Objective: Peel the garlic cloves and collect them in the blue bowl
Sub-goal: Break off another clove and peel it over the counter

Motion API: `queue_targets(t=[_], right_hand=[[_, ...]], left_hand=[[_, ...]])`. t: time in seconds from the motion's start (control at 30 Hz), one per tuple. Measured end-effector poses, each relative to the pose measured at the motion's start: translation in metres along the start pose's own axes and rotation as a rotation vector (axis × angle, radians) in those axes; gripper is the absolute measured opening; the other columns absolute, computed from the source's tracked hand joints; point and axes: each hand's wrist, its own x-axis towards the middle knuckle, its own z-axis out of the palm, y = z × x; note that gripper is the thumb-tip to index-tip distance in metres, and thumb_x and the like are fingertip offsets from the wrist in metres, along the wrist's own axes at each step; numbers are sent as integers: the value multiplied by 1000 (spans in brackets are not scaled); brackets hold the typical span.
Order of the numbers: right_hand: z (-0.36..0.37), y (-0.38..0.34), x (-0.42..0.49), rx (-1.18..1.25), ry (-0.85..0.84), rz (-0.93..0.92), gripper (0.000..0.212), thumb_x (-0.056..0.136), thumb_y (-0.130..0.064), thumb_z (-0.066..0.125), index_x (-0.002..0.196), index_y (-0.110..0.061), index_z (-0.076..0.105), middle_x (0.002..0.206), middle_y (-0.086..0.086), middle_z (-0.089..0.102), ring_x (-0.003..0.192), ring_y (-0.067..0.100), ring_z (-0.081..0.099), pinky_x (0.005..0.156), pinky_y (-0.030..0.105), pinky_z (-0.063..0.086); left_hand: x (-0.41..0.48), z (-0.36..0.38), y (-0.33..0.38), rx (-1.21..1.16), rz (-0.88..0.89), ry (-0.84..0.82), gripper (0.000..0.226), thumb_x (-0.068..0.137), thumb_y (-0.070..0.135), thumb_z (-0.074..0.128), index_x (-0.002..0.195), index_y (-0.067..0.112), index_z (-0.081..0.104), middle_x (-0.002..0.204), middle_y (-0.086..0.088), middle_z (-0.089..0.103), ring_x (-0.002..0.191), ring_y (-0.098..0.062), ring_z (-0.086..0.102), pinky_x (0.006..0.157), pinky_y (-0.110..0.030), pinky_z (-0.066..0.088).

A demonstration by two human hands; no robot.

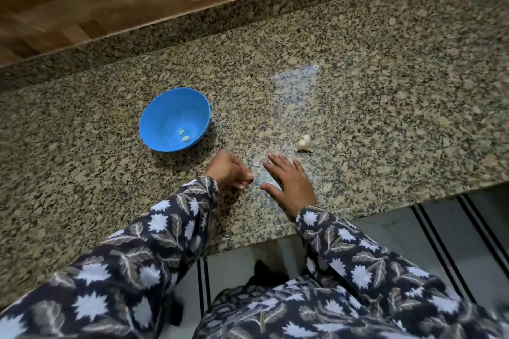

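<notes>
Blue bowl point(165, 107) mouth-up, 2 cloves point(186, 138) inside; left hand point(230, 170) curled, hold unclear; right hand point(289, 187) splayed flat.

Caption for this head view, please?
Two peeled cloves in the blue bowl; garlic bulb beyond the flat right hand, left hand curled.
</notes>
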Motion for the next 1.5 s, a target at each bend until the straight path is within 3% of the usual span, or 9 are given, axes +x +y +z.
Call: queue_targets(t=[0.2,0.5,0.6,0.7,0.83,0.97,1.07,1.3,1.5], right_hand=[[1,0,0,-12,2,-4,58,89,-44,51,141,-28,32,152,-10,22,141,9,14,110,24,-7],[-5,-8,1,109,23,14,50,90,-28,54,137,-27,39,146,-6,35,136,12,28,114,28,11],[-8,-13,1,343,73,45,40,88,-15,58,127,-21,54,128,-1,57,113,12,53,102,27,40],[-11,-13,3,460,54,89,30,84,-11,63,114,-16,64,115,2,65,103,12,60,96,30,47],[-14,-12,5,602,12,132,20,79,-9,69,96,-20,71,96,-3,70,91,11,64,90,33,51],[-10,-10,3,544,84,158,17,79,-9,70,96,-9,72,95,4,71,87,11,65,82,21,50],[-7,-13,2,517,125,198,19,81,-12,69,99,-8,72,96,4,72,85,9,64,83,22,51],[-4,-17,1,502,75,215,19,85,-14,64,101,-7,71,95,7,72,86,17,67,78,21,52],[-8,-24,1,436,41,177,23,90,-13,57,110,-7,67,105,8,69,90,10,61,84,19,47]], left_hand=[[-2,7,6,249,92,132,9,76,7,73,71,4,67,72,-10,69,63,-18,66,57,-27,54],[-17,37,5,689,310,357,5,86,9,64,90,6,64,92,-8,64,84,-19,60,84,-26,53],[-16,25,-7,55,166,137,6,84,3,64,79,0,64,80,-11,66,68,-16,64,62,-23,55],[-24,22,-24,-710,16,-109,7,82,0,63,86,-6,63,85,-16,67,70,-17,66,60,-21,56],[-26,32,-37,-961,-21,-163,29,70,9,69,95,-6,65,78,-14,69,60,-13,65,56,-19,56],[-31,41,-34,-770,63,7,27,80,14,70,98,-5,67,76,-12,70,58,-15,65,55,-19,55],[-31,46,-33,-530,273,213,19,79,10,71,95,-1,69,89,-13,71,75,-20,70,65,-22,57],[-29,45,-40,-195,469,342,14,77,8,74,91,5,73,82,-2,71,76,-10,67,69,-16,54],[-25,43,-44,-209,452,392,11,77,11,74,89,11,74,82,2,71,81,-11,67,76,-22,54]])
